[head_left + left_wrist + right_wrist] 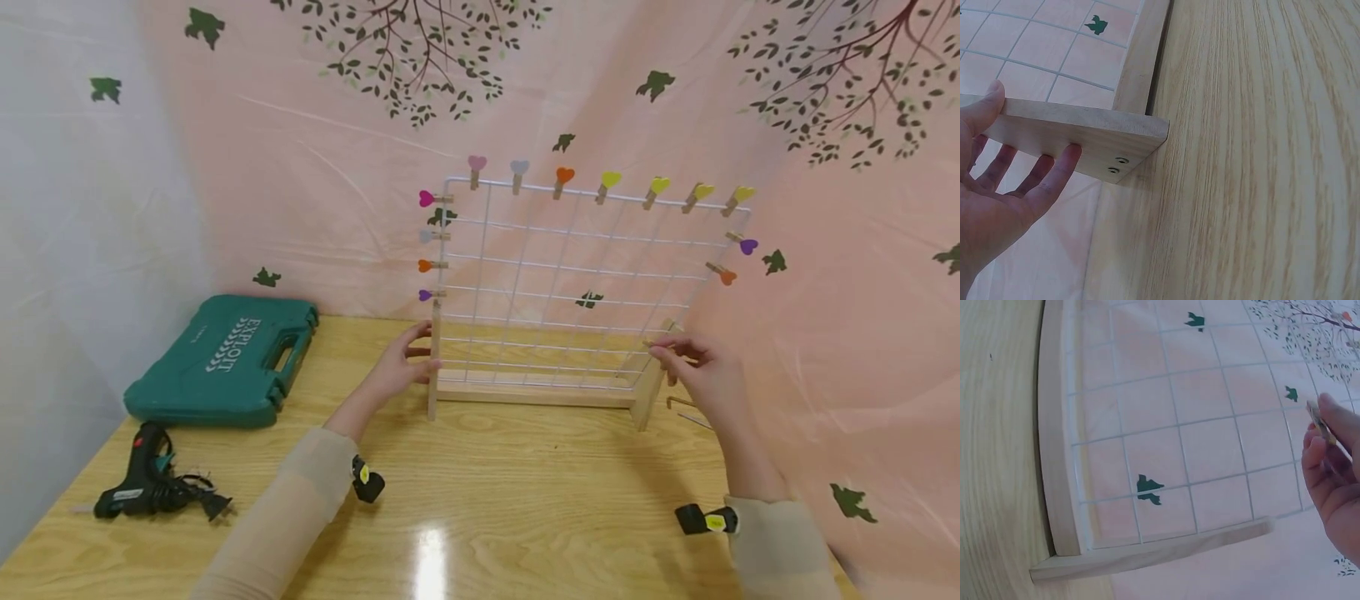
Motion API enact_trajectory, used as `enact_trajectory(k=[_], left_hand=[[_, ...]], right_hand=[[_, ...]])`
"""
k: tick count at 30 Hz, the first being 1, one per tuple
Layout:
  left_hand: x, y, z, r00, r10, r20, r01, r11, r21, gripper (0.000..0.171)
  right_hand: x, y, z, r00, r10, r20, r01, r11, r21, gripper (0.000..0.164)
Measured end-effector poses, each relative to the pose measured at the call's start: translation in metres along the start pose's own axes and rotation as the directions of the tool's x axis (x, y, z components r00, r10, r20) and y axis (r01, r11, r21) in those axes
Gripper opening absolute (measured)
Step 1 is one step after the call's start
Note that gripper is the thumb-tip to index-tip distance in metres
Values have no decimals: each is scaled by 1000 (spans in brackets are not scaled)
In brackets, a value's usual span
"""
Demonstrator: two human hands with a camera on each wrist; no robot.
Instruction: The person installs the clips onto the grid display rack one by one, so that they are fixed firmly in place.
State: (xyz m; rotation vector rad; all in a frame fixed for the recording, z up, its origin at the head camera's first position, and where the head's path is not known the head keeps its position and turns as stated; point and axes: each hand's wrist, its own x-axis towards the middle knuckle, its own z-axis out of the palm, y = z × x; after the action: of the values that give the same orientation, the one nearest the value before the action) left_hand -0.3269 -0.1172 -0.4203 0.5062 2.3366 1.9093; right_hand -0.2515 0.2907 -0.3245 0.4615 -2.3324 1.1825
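A white wire grid point(585, 194) stands upright in a wooden stand. Heart-topped mini clothespins, such as an orange one point(564, 176), line its top and both side edges. My left hand point(393, 367) holds the stand's left upright point(1041, 132), thumb over the edge and fingertips against the outer face. Beside the right upright point(643, 404), my right hand point(705, 371) pinches a small wooden clothespin point(1315, 414) between thumb and fingers. This clothespin is close to the grid's right edge; its far end is hidden by the fingers, and I cannot tell whether it touches the wire.
A green tool case point(217, 358) lies at the back left of the wooden table point(510, 500). In front of it is a black glue gun point(142, 479) with its cord. Bent metal rods point(690, 412) lie near my right wrist. A printed pink cloth point(337, 208) hangs behind.
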Motion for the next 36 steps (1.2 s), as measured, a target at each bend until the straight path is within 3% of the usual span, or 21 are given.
enact_trajectory(k=[4, 10, 15, 18, 22, 29, 32, 36], left_hand=[[-3, 6, -1, 1000, -12, 15, 12, 1000, -15, 68], [-11, 22, -1, 999, -16, 33, 17, 1000, -24, 69], [-8, 16, -1, 1000, -13, 26, 14, 1000, -18, 70], [-3, 6, -2, 1000, -6, 14, 6, 1000, -3, 70], [0, -2, -1, 1000, -1, -3, 1, 1000, 19, 69], [0, -2, -2, 1000, 3, -1, -3, 1000, 16, 69], [0, -2, -2, 1000, 10, 3, -10, 1000, 13, 70], [0, -3, -2, 1000, 7, 7, -7, 1000, 7, 71]], right_hand=[[2, -11, -6, 989, -16, -146, 21, 999, 35, 15], [5, -9, -13, 971, -5, -239, 35, 992, 119, 16], [8, 0, -19, 932, 104, -347, -46, 984, 170, 23], [9, 7, -22, 901, 196, -388, -73, 948, 310, 30], [10, 15, -23, 883, 247, -399, -35, 883, 468, 31], [11, 20, -23, 871, 222, -439, -72, 941, 332, 26], [13, 19, -23, 861, 245, -445, -83, 932, 353, 25], [19, 17, -24, 833, 311, -458, -130, 914, 384, 29]])
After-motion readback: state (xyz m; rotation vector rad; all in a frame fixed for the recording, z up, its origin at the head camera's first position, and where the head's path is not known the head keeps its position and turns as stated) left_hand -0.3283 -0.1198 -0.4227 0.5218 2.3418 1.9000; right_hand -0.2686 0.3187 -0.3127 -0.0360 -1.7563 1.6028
